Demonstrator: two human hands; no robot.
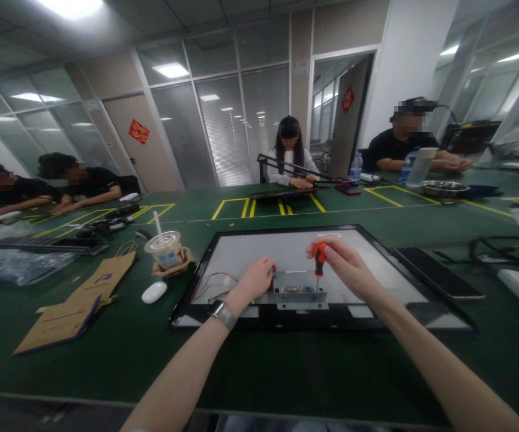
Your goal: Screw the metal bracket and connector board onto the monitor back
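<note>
My right hand [349, 264] is closed round the orange and black handle of a screwdriver [319, 261]. The screwdriver stands upright, its shaft reaching down to the right part of a metal bracket [302, 300] with connector ports. At the bracket's left end, my left hand [254, 281] has its fingers curled against the edge, the fingertips partly hidden. Beneath both hands a flat display panel [236, 249] with a black frame lies on the green table. Thin wires [216, 277] run over the panel left of my left hand.
Left of the panel are a drink cup [164, 249] in a cardboard holder, a white mouse [154, 292] and a brown paper bag [72, 303]. To the right lie a dark flat panel [437, 273] and black cables [506, 249]. Several people sit across the table.
</note>
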